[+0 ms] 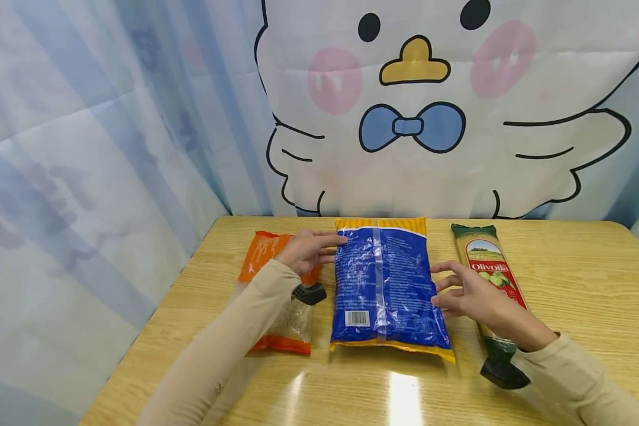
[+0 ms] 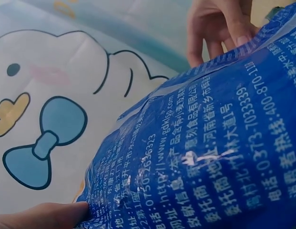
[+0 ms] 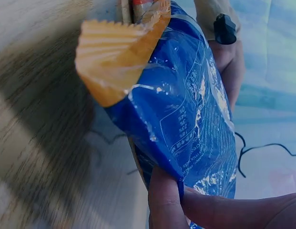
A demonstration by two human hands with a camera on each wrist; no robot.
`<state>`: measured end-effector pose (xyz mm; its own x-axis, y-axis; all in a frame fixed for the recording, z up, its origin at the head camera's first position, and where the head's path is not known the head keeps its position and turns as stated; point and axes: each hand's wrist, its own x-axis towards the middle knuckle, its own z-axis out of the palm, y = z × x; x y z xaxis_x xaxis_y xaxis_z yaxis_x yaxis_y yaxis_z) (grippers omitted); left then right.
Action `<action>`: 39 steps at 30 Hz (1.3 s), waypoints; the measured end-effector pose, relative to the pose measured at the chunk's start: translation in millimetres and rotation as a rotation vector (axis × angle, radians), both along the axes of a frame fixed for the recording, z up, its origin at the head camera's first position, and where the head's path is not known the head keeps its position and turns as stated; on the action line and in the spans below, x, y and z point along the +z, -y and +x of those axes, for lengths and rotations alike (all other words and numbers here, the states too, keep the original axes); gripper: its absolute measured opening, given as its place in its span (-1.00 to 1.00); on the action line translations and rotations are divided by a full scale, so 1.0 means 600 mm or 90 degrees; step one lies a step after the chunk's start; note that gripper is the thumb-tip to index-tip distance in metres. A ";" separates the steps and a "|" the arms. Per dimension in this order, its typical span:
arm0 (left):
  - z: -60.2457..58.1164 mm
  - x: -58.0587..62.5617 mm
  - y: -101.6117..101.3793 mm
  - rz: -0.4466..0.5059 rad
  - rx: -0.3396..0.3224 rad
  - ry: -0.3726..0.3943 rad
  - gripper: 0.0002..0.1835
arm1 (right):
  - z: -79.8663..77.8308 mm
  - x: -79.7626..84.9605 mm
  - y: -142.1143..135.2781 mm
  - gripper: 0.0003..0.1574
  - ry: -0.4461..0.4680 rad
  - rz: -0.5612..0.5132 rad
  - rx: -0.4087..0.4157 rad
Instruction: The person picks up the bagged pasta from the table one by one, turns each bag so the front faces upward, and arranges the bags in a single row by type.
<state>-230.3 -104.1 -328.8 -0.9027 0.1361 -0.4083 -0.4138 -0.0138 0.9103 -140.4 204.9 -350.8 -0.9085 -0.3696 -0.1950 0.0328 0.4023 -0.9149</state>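
A large blue plastic food bag (image 1: pixel 394 278) with yellow ends and dense white print lies between my two hands, its barcode side up. My left hand (image 1: pixel 307 251) holds its upper left edge. In the left wrist view my left thumb (image 2: pixel 47 214) rests on the blue film; the fingers are hidden. My right hand (image 1: pixel 471 299) grips the right edge. Thumb and a finger (image 3: pixel 166 200) pinch a fold of film in the right wrist view, beneath a crimped yellow end (image 3: pixel 114 62).
On the wooden table (image 1: pixel 580 284), an orange and clear bag (image 1: pixel 287 328) lies at left, partly under my left forearm. A green and red Olivoilà pack (image 1: pixel 492 260) lies at right, partly behind my right hand. A printed curtain (image 1: pixel 404 177) hangs along the back.
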 end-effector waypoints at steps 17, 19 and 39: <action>0.003 0.013 -0.017 0.021 0.001 -0.017 -0.25 | -0.011 -0.017 -0.010 -0.27 0.009 0.005 -0.015; 0.003 0.015 -0.020 0.028 0.007 -0.019 -0.26 | -0.012 -0.019 -0.011 -0.28 0.009 0.003 -0.017; 0.025 0.066 -0.048 0.120 0.013 -0.075 -0.33 | -0.009 -0.012 0.009 -0.06 0.011 -0.045 0.009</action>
<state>-215.4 -75.3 -288.9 -0.9462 0.1811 -0.2682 -0.3019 -0.1955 0.9331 -145.9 199.8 -357.9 -0.9000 -0.3954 -0.1833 0.0431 0.3379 -0.9402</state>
